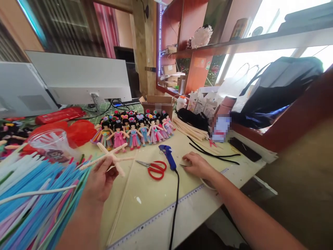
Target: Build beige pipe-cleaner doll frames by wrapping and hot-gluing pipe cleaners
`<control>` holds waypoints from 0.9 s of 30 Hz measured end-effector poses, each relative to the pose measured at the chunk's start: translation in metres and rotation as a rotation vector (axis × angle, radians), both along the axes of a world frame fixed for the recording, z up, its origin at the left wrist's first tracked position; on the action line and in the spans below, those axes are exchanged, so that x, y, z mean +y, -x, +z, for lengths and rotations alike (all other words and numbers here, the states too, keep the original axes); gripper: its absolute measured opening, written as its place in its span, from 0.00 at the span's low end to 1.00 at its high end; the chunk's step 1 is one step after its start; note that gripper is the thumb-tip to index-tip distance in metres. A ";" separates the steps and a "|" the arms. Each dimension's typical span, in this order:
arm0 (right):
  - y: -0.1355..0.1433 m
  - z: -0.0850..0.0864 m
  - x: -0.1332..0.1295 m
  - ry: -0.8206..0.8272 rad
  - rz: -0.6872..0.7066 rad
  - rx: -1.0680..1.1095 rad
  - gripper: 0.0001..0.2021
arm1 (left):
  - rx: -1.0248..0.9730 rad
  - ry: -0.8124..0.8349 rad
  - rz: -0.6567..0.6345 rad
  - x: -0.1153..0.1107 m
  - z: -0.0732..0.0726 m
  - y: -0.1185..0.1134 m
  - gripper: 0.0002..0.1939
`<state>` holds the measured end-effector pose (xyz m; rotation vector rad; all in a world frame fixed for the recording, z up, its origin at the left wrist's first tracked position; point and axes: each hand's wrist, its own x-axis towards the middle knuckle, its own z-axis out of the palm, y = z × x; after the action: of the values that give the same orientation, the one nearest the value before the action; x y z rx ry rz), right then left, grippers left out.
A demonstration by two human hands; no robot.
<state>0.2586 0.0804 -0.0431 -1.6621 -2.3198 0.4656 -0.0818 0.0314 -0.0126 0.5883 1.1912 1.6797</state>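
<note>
Centre-left: my left hand [97, 180], pinching one cream figure [113, 158]; limbs formed, hair and dress absent. Centre-right: my right hand [199, 166], half-curled, contents unclear. Centre: dressed dolls [133, 135].

We note bright, pale daylight from the window [267, 17] at upper right, blown out to white, with glare washing over the plastic bag [234, 85]. A light strip [159, 41] glows bluish-white. The tabletop [145, 189] reads evenly lit, shadows soft; below its near edge we see deep shade. Wide-angle stretch tilts the monitor [83, 74] and pulls the right forearm [249, 211] long. We find the centre fairly sharp, the wall [304, 173] at right smeared. Square pixelation masks the phone screen [221, 129].
</note>
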 end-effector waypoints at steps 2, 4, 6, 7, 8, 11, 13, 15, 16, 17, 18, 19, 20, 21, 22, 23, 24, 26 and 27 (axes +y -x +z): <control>-0.005 -0.006 0.001 -0.038 -0.041 -0.005 0.15 | 0.005 0.008 0.011 0.001 0.000 0.000 0.09; -0.009 -0.011 0.006 -0.086 -0.094 0.003 0.13 | 0.014 0.017 0.003 0.001 -0.001 0.000 0.08; -0.015 -0.012 0.014 -0.126 -0.153 0.012 0.12 | 0.006 0.018 0.003 0.002 -0.001 0.000 0.08; -0.018 -0.011 0.017 -0.142 -0.180 0.016 0.11 | -0.006 0.014 0.010 0.002 -0.001 0.000 0.09; -0.022 -0.008 0.020 -0.156 -0.207 0.022 0.11 | -0.021 0.008 0.020 0.002 -0.001 0.000 0.09; -0.030 0.004 0.020 -0.204 -0.271 0.053 0.10 | -0.064 -0.010 0.044 0.001 -0.001 0.000 0.10; -0.027 0.015 0.013 -0.205 -0.264 0.110 0.10 | -0.078 -0.024 0.043 0.000 -0.002 0.000 0.11; -0.012 0.024 0.002 -0.131 -0.161 0.254 0.13 | -0.088 -0.047 0.045 0.000 -0.004 0.001 0.14; 0.001 0.028 -0.005 -0.074 -0.076 0.322 0.15 | -0.093 -0.058 0.042 0.000 -0.006 0.002 0.15; 0.017 0.031 -0.012 -0.016 0.023 0.372 0.15 | -0.097 -0.065 0.041 0.000 -0.007 0.003 0.16; 0.035 0.033 -0.019 0.031 0.123 0.392 0.15 | -0.099 -0.071 0.037 0.000 -0.008 0.003 0.17; 0.055 0.034 -0.024 0.066 0.217 0.384 0.14 | -0.104 -0.068 0.040 0.000 -0.009 0.003 0.18; 0.076 0.035 -0.029 0.091 0.293 0.355 0.12 | -0.109 -0.065 0.041 0.000 -0.010 0.004 0.19; 0.097 0.036 -0.031 0.102 0.338 0.310 0.11 | -0.113 -0.067 0.034 -0.001 -0.010 0.004 0.20; 0.118 0.036 -0.031 0.109 0.361 0.251 0.12 | -0.117 -0.071 0.026 -0.001 -0.011 0.003 0.21; 0.137 0.035 -0.030 0.104 0.365 0.173 0.14 | -0.121 -0.078 0.016 -0.001 -0.011 0.003 0.22; 0.154 0.035 -0.027 0.094 0.367 0.090 0.15 | -0.124 -0.087 0.005 -0.002 -0.011 0.003 0.22; 0.182 0.032 -0.017 0.073 0.352 -0.058 0.16 | -0.129 -0.103 -0.019 -0.003 -0.010 0.002 0.23; 0.193 0.031 -0.013 0.066 0.339 -0.105 0.15 | -0.132 -0.111 -0.031 -0.004 -0.010 0.001 0.23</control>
<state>0.0656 0.0676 -0.0123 -1.3497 -2.7054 0.5361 -0.0831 0.0278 -0.0223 0.5518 0.9951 1.7389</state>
